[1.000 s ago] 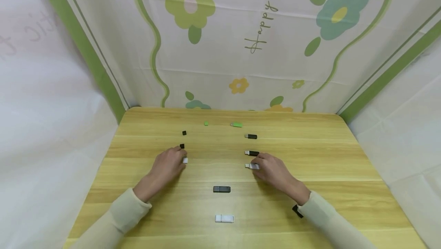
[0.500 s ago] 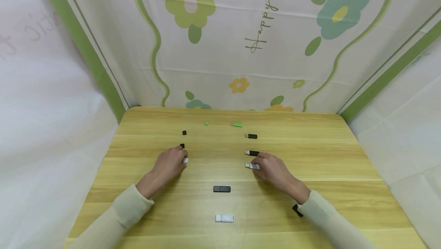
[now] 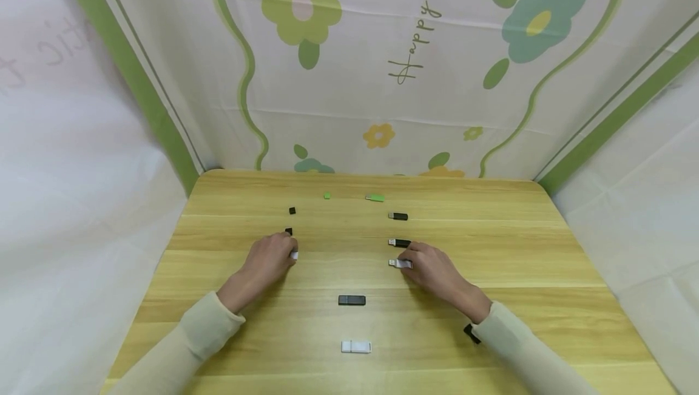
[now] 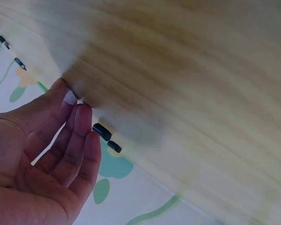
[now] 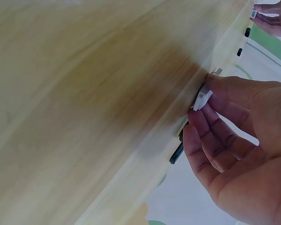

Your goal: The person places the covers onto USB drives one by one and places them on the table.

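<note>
My left hand (image 3: 266, 259) pinches a small white cap (image 3: 295, 255) at the table's left. In the left wrist view this white cap (image 4: 70, 97) sits between thumb and fingertips. To the right, my right hand (image 3: 434, 267) holds a white USB stick (image 3: 403, 264) by its sides, its bare metal plug pointing left. Thumb and fingers grip that USB stick (image 5: 203, 99) in the right wrist view. Just beyond the left fingers lies a black cap (image 3: 289, 232). A black USB stick (image 3: 400, 243), plug bared, lies against or very near the right fingers; contact is unclear.
Farther back are another black cap (image 3: 292, 210), a green cap (image 3: 327, 196), a green USB stick (image 3: 375, 198) and a black USB stick (image 3: 398, 216). Nearer lie a capped black stick (image 3: 352, 300) and a capped white one (image 3: 356, 347). The right sleeve partly covers a black object (image 3: 472, 334).
The left hand and forearm have shifted very slightly right, and the fingers cover a bit more of the white cap. The right hand and the other things have stayed put.
</note>
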### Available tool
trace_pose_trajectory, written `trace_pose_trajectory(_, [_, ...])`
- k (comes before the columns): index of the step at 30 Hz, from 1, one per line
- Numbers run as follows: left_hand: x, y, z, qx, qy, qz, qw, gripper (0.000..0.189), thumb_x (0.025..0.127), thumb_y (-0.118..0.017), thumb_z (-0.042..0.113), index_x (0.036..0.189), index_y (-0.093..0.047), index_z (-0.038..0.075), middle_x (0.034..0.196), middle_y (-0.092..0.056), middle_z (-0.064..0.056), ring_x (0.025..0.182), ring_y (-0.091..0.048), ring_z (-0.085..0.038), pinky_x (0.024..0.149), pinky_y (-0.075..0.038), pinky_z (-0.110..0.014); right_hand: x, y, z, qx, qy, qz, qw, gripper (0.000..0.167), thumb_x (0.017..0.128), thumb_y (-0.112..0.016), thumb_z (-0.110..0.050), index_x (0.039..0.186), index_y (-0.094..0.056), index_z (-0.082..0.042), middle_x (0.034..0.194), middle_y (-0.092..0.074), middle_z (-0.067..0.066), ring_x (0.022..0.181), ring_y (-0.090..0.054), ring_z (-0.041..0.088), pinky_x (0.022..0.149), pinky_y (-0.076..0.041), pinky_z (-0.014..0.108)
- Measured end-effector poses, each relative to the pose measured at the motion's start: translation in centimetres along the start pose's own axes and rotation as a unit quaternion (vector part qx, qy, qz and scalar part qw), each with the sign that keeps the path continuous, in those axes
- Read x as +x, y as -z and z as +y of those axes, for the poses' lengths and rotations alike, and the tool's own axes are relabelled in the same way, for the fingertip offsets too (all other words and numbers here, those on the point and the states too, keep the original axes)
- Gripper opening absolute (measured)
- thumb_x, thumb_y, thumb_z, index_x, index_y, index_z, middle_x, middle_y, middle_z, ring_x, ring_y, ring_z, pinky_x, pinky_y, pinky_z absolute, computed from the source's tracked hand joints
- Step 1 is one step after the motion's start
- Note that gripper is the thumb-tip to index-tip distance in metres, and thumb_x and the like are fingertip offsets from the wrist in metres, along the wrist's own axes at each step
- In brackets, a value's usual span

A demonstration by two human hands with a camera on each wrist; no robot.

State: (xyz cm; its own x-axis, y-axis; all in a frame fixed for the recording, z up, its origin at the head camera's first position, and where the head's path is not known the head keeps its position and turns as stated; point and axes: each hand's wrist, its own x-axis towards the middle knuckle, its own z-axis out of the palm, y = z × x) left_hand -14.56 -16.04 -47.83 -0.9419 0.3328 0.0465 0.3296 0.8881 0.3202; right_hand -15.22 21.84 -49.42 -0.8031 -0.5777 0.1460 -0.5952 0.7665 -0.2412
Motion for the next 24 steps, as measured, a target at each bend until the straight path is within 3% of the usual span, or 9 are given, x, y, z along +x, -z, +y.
trace_pose_trajectory(9, [0.0, -0.11, 0.02, -0.001, -0.003, 0.0, 1.0, 0.021, 0.088, -0.08, -0.002, 0.074, -0.07, 0.01, 0.073, -0.059, 0.0, 0.064, -0.05, -0.014, 0.055, -0.045, -0.029, 0.08, -0.12, 0.16, 0.015, 0.009, -0.002, 0.9998, 0.017, 0.085, -0.088, -0.005, 0.101, -0.081, -0.005, 0.093, -0.073, 0.002, 0.083, -0.068, 0.013, 0.071, -0.058, 0.03])
trace_pose_trajectory(24, [0.11, 0.19, 0.36, -0.03, 0.003, -0.006, 0.9995, 0.026, 0.092, -0.071, -0.005, 0.072, -0.064, 0.01, 0.068, -0.057, 0.0, 0.06, -0.047, -0.015, 0.054, -0.041, -0.028, 0.23, 0.04, 0.0, 0.036, 0.019, -0.005, 0.9992, 0.015, 0.086, -0.086, -0.002, 0.101, -0.081, -0.003, 0.094, -0.073, 0.004, 0.085, -0.069, 0.016, 0.073, -0.06, 0.031])
